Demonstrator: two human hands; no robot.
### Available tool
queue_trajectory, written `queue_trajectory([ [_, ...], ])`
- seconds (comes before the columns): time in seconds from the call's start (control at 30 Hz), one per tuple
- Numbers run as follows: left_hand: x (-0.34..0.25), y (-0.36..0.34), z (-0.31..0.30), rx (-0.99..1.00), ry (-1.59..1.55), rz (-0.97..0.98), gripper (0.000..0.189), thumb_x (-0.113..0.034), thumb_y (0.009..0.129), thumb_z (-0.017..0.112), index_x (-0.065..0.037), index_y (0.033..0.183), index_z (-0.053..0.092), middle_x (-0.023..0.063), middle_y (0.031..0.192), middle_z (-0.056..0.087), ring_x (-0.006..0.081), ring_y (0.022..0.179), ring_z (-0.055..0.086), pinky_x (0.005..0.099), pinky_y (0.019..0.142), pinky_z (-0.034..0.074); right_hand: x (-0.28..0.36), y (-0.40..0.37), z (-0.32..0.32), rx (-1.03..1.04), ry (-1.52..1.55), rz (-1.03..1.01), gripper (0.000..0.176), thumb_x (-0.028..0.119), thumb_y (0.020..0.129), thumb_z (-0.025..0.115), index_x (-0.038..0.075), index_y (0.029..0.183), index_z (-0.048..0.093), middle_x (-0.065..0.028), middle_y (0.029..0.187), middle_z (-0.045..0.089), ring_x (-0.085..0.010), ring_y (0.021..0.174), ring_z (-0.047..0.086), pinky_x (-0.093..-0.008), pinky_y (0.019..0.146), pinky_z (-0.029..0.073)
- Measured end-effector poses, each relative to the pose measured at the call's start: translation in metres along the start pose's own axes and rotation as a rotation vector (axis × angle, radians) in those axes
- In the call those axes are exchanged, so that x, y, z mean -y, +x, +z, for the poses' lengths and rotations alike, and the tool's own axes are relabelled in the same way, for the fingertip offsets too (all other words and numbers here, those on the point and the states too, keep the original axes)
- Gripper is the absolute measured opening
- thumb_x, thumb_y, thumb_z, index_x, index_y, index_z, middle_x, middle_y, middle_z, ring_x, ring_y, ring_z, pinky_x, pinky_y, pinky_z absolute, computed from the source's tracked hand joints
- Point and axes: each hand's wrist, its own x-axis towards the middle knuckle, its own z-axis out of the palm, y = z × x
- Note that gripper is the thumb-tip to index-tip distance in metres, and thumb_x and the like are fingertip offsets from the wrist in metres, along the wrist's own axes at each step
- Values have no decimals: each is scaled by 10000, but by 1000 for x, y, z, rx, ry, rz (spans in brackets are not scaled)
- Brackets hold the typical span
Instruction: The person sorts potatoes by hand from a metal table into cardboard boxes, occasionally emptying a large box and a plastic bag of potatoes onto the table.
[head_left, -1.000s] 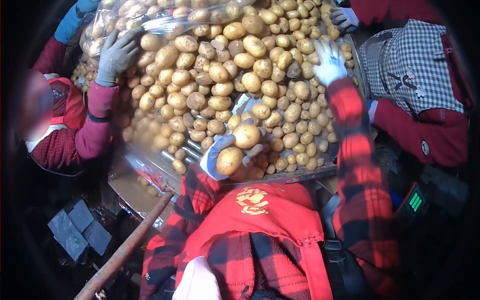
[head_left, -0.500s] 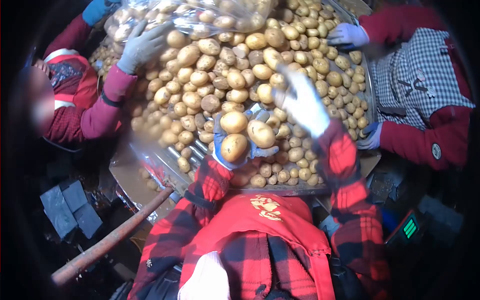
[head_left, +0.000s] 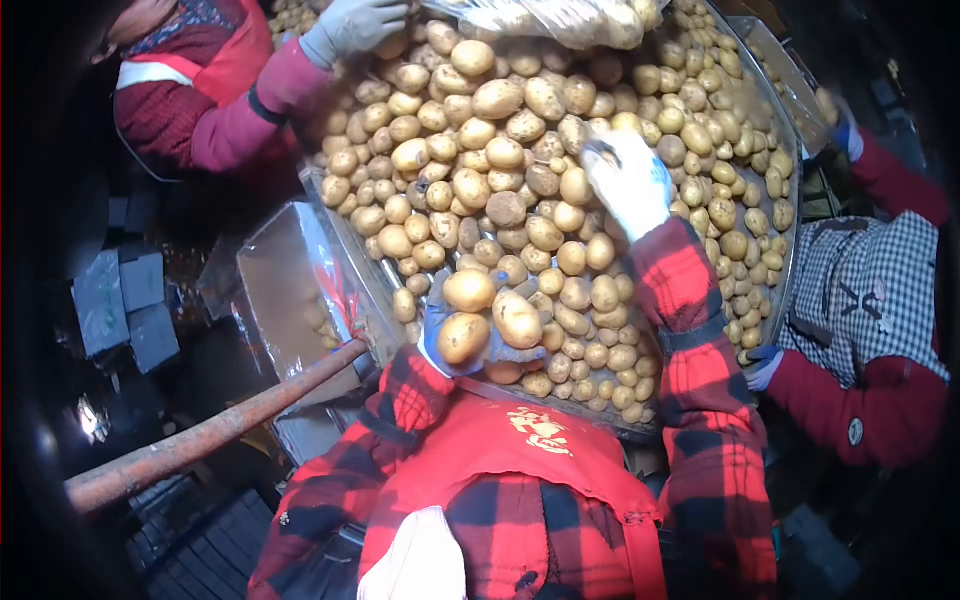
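Grips three potatoes in the gloved left hand, cupped palm up at the near edge of the bench. Lays the white-gloved right hand palm down on the potato heap near the bench's middle, fingers bent; cannot tell whether closed on anything. Shares the bench with a co-worker's gloved hand at the far left corner and a checked apron at the right edge.
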Motion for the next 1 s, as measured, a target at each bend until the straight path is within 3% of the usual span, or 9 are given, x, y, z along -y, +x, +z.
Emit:
queue_trajectory([
  [0.23, -47, -10, 44, 4, 204, 52, 693, -571, 917, 550, -194, 1490, 447, 25, 1548, 454, 245, 1429, 385, 511, 1224, 163, 90, 115, 97, 405, -561, 28, 448, 283, 884, 591, 99, 1289, 645, -153, 1378, 602, -354, 1221, 621, -473, 978, 532],
  [0.27, -45, -9, 42, -11, 751, 147, 692, -567, 917, 542, -177, 1482, 452, 37, 1541, 459, 248, 1430, 386, 526, 1230, 163, 106, 115, 84, 457, -571, 7, 451, 296, 874, 601, 98, 1276, 650, -156, 1367, 610, -351, 1217, 623, -485, 980, 528],
  [0.37, -83, -5, 87, 128, -845, -79, 714, -401, 928, 663, -118, 1500, 343, 116, 1470, 507, 269, 1345, 490, 532, 1157, 373, 91, 120, 66, 547, -637, -390, 513, 337, 804, 706, 119, 1266, 660, -166, 1234, 683, -368, 1114, 660, -496, 941, 534],
  [0.47, -52, -13, 47, -243, -199, 75, 697, -207, 877, 768, -84, 1442, 379, 124, 1400, 550, 264, 1263, 565, 486, 1053, 496, 80, 91, 30, 562, 104, -103, 420, 294, 861, 688, 97, 1231, 661, -108, 1102, 706, -255, 966, 677, -383, 839, 556],
  [0.63, -72, -23, 62, -41, -783, -132, 510, -405, 1052, 478, -41, 1409, 477, 148, 1357, 573, 295, 1272, 576, 485, 1081, 489, 40, -37, -36, 755, 1161, 492, 544, 333, 934, 666, 82, 1403, 555, -97, 1173, 693, -185, 971, 668, -308, 748, 558],
  [0.8, -40, -54, 52, -122, -657, -228, 662, -545, 1037, 387, -66, 1491, 434, 157, 1485, 497, 369, 1322, 520, 661, 1066, 413, 85, -199, -56, 415, 1539, 767, 677, 312, 976, 614, 46, 1541, 352, -132, 1409, 559, -235, 1138, 624, -358, 898, 561],
  [0.87, -45, -78, 55, -27, -577, -237, 595, -343, 977, 520, -56, 1490, 426, 165, 1456, 514, 335, 1319, 526, 578, 1056, 449, 42, -251, -35, 628, 1706, 811, 715, 291, 972, 622, 21, 1557, 312, -154, 1491, 496, -314, 1322, 528, -417, 984, 529],
  [0.97, -68, -117, 56, 109, -455, -219, 676, -40, 886, 720, -41, 1488, 413, 177, 1413, 540, 284, 1313, 535, 453, 1041, 502, 75, -267, -28, 802, 757, 198, 659, 233, 972, 652, 6, 1518, 361, -168, 1481, 498, -274, 1285, 556, -382, 962, 533],
  [1.0, -83, -133, 60, 252, -505, -80, 638, -84, 885, 737, -29, 1451, 446, 171, 1358, 573, 296, 1293, 546, 457, 1045, 493, 110, -260, -28, 779, 1103, 507, 631, 176, 972, 652, 13, 1515, 374, -151, 1480, 499, -247, 1305, 537, -378, 1019, 496],
])
